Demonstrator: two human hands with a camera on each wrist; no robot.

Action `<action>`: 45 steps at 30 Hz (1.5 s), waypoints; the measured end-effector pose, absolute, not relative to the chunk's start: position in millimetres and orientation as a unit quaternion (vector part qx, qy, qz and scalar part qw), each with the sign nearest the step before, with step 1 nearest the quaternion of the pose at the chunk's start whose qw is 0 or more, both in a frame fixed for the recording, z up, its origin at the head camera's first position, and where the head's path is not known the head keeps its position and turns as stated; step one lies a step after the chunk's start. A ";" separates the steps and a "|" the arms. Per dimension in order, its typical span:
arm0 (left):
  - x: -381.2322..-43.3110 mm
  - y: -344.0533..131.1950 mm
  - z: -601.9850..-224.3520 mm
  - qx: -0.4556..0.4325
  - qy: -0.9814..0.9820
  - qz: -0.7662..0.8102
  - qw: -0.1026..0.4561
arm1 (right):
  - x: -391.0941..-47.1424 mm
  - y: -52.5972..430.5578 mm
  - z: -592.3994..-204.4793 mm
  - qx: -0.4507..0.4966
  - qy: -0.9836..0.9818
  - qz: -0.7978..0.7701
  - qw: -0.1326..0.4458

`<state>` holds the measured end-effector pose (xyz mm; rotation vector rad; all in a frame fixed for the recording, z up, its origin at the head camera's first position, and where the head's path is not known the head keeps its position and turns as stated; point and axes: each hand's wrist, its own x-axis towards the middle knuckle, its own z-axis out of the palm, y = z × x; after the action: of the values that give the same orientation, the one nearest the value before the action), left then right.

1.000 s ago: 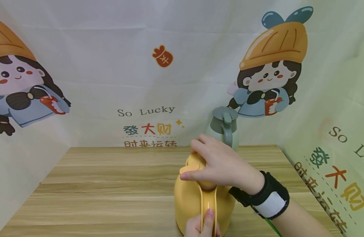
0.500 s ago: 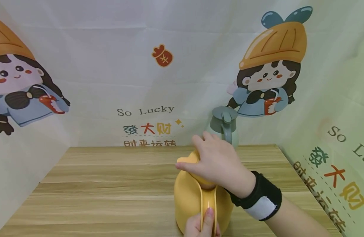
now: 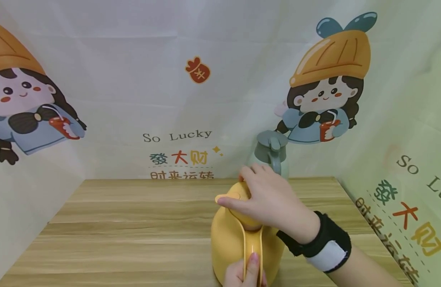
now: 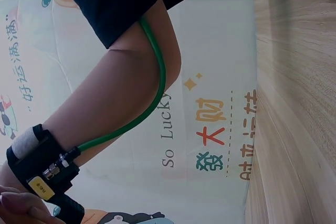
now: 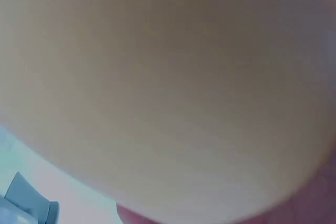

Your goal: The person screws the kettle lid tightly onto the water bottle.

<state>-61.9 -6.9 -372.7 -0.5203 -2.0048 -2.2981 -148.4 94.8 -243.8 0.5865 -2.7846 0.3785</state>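
A yellow thermos jug (image 3: 225, 247) stands on the table in the head view, its handle facing me. Low on that handle (image 3: 253, 239), my left hand (image 3: 243, 273) grips with the thumb laid along it. My right hand (image 3: 268, 195) reaches over the top and holds the jug's yellow lid (image 3: 240, 191). Its thumb lies along the lid's tab and the fingers go round the far side, partly hidden. In the left wrist view the right forearm (image 4: 121, 87) crosses above the table. A blurred close surface fills most of the right wrist view.
Behind the yellow jug stands a pale green jug with a grey-green lid (image 3: 272, 139), close to the back cloth. Printed cloth walls (image 3: 116, 79) enclose the wooden tabletop (image 3: 134, 231) at the back and sides. A green cable (image 4: 160, 72) runs along the right forearm.
The lid's tab has turned slightly away from me, clockwise. My right hand swung left with it, then shifted back right. The left hand stayed on the handle.
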 end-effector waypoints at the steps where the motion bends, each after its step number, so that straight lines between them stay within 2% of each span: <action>1: -61.6 -6.8 -372.5 -0.172 -0.648 -0.742 0.027 | -147.7 97.2 -243.8 0.209 -0.959 0.134 0.136; 6: -60.7 -6.2 -371.2 -0.197 -0.644 -0.738 0.050 | -142.7 108.2 -245.4 0.222 -0.954 0.142 0.144; 24: -58.7 -4.9 -372.9 -0.199 -0.643 -0.737 0.062 | -134.4 109.9 -255.0 0.182 -0.956 0.136 0.187; 32: -59.4 -4.7 -371.7 -0.193 -0.640 -0.742 0.052 | -135.7 110.7 -248.1 0.173 -0.968 0.099 0.151; 35: -59.6 -4.0 -371.7 -0.193 -0.642 -0.740 0.052 | -140.5 120.7 -242.4 0.231 -0.958 0.101 0.134; 39: -61.0 -4.3 -372.1 -0.178 -0.645 -0.742 0.035 | -154.0 132.4 -236.1 0.376 -0.908 0.145 0.120; 42: -62.0 -5.3 -372.6 -0.170 -0.649 -0.741 0.028 | -166.8 134.3 -235.7 0.477 -0.852 0.201 0.083; 45: -62.1 -6.2 -373.1 -0.171 -0.652 -0.738 0.032 | -178.3 132.2 -239.1 0.534 -0.807 0.250 0.034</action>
<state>-62.1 -6.2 -373.1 -0.5250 -2.0072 -2.2721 -178.3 132.2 -239.1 1.6406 -2.4824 0.7687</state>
